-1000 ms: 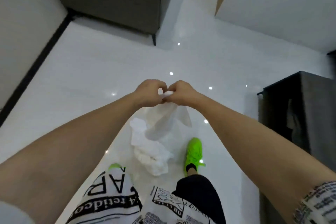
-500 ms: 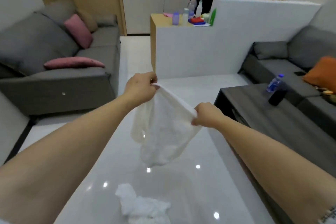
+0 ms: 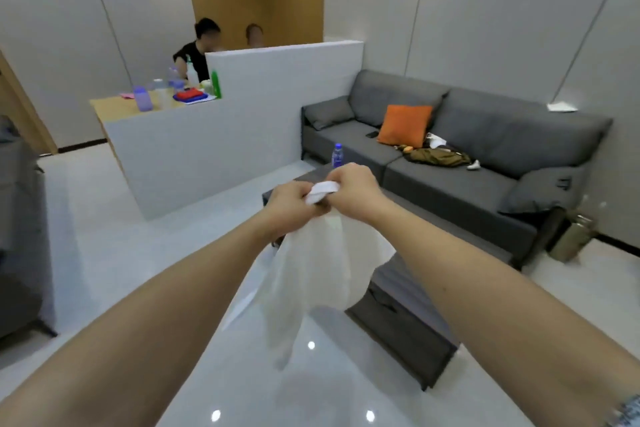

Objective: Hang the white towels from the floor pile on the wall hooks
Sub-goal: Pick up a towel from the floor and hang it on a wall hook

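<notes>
White towel (image 3: 311, 284) hangs straight down, long axis vertical, from both hands held close together; the left hand (image 3: 291, 206) and right hand (image 3: 356, 192) each grip its bunched top edge.

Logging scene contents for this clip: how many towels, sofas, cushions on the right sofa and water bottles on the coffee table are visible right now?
Towels: 1, held by the left hand and right hand
Sofas: 2
Cushions: 3
Water bottles: 1
Total: 7
</notes>
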Demonstrator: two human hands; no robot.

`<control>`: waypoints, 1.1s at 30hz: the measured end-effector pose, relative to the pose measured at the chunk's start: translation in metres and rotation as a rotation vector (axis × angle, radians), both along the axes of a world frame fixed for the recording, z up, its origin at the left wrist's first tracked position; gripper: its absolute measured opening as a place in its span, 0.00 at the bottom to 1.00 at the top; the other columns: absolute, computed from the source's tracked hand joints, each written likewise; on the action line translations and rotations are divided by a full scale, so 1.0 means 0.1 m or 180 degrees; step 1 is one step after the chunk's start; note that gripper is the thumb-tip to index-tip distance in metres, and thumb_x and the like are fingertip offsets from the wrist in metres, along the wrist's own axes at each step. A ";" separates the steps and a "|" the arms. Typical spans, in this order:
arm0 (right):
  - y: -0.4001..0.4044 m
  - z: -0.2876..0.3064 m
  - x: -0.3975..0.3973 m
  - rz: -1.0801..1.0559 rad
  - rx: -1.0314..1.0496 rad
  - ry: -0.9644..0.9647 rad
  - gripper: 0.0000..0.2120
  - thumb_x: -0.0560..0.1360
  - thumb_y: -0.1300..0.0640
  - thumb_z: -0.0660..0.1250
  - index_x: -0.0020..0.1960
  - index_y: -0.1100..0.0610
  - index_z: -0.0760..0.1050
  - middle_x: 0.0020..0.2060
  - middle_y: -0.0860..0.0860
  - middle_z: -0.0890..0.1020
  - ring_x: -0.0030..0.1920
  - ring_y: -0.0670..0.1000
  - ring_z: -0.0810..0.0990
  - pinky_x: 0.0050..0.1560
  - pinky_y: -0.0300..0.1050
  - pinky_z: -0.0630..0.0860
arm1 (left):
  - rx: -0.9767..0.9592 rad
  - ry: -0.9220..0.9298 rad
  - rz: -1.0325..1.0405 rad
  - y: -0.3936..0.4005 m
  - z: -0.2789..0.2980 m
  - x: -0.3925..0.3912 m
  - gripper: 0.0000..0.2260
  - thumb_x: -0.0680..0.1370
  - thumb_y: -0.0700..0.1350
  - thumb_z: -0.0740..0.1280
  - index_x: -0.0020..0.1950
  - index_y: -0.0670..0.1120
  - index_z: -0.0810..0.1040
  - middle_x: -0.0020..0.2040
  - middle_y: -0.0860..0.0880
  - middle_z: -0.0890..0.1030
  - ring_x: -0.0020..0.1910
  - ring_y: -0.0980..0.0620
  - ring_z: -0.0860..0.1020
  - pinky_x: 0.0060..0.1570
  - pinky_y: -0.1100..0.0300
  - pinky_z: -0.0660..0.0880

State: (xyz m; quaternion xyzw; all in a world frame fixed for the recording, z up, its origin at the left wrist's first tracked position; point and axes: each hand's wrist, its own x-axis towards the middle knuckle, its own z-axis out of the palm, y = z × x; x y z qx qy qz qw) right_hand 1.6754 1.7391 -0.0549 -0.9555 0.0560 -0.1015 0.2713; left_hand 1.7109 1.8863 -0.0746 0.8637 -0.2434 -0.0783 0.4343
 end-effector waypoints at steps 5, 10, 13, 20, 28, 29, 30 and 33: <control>-1.32 -0.21 -0.75 -0.0980 -0.0020 0.0325 0.06 0.76 0.56 0.68 0.49 0.52 0.83 0.44 0.50 0.83 0.46 0.52 0.81 0.50 0.52 0.81 | -0.0036 -0.0056 -0.0011 -0.97 0.00 -0.07 0.05 0.77 0.47 0.66 0.46 0.54 0.82 0.46 0.50 0.81 0.48 0.51 0.78 0.42 0.58 0.72; -2.12 -0.29 -1.18 -0.1682 0.0930 -0.0407 0.07 0.77 0.57 0.67 0.43 0.51 0.83 0.39 0.47 0.83 0.44 0.50 0.81 0.40 0.44 0.76 | 0.0120 0.0154 -0.1007 -2.15 -0.14 -0.29 0.07 0.75 0.45 0.68 0.52 0.53 0.79 0.49 0.50 0.80 0.50 0.51 0.79 0.47 0.55 0.77; -2.51 -0.20 -1.27 -0.1740 0.0820 -0.0507 0.03 0.71 0.55 0.71 0.40 0.50 0.83 0.38 0.46 0.84 0.43 0.48 0.81 0.40 0.43 0.76 | -0.0233 0.0206 -0.1380 -2.99 -0.22 -0.59 0.11 0.71 0.43 0.69 0.52 0.53 0.80 0.46 0.52 0.82 0.48 0.53 0.80 0.47 0.53 0.79; -4.28 -0.31 -1.63 -0.2343 -0.0305 0.0535 0.04 0.75 0.56 0.66 0.44 0.52 0.80 0.40 0.52 0.81 0.43 0.56 0.80 0.42 0.49 0.78 | -0.0463 0.0228 -0.1516 -4.88 -0.28 -0.42 0.10 0.75 0.42 0.64 0.46 0.52 0.85 0.44 0.52 0.83 0.47 0.53 0.79 0.45 0.56 0.77; -5.75 0.22 -1.12 -0.2579 0.0490 -0.0522 0.08 0.65 0.53 0.76 0.42 0.51 0.79 0.40 0.49 0.81 0.43 0.51 0.80 0.40 0.47 0.80 | -0.0177 0.0225 -0.2533 -6.43 0.12 -0.04 0.10 0.70 0.48 0.71 0.51 0.55 0.82 0.48 0.52 0.83 0.51 0.52 0.81 0.53 0.48 0.80; -5.86 0.27 -1.03 -0.2494 0.0495 -0.0576 0.11 0.62 0.52 0.78 0.42 0.50 0.79 0.41 0.48 0.81 0.43 0.50 0.80 0.41 0.47 0.80 | -0.0193 0.0177 -0.2538 -6.56 0.14 -0.04 0.10 0.70 0.48 0.71 0.51 0.54 0.82 0.47 0.51 0.84 0.50 0.51 0.81 0.52 0.46 0.80; -5.96 0.30 -0.95 -0.2431 0.0434 -0.0639 0.14 0.61 0.51 0.78 0.43 0.49 0.78 0.42 0.47 0.81 0.44 0.49 0.80 0.42 0.47 0.80 | -0.0266 0.0140 -0.2466 -6.68 0.15 -0.03 0.08 0.72 0.47 0.70 0.50 0.53 0.83 0.46 0.49 0.84 0.49 0.50 0.82 0.52 0.45 0.80; -6.31 0.22 -0.76 -0.2478 0.0656 -0.0942 0.17 0.63 0.48 0.77 0.48 0.48 0.76 0.43 0.45 0.80 0.45 0.47 0.79 0.45 0.45 0.78 | -0.0531 0.0220 -0.2072 -6.92 0.22 0.17 0.07 0.78 0.48 0.66 0.49 0.49 0.83 0.45 0.45 0.84 0.48 0.46 0.82 0.51 0.45 0.79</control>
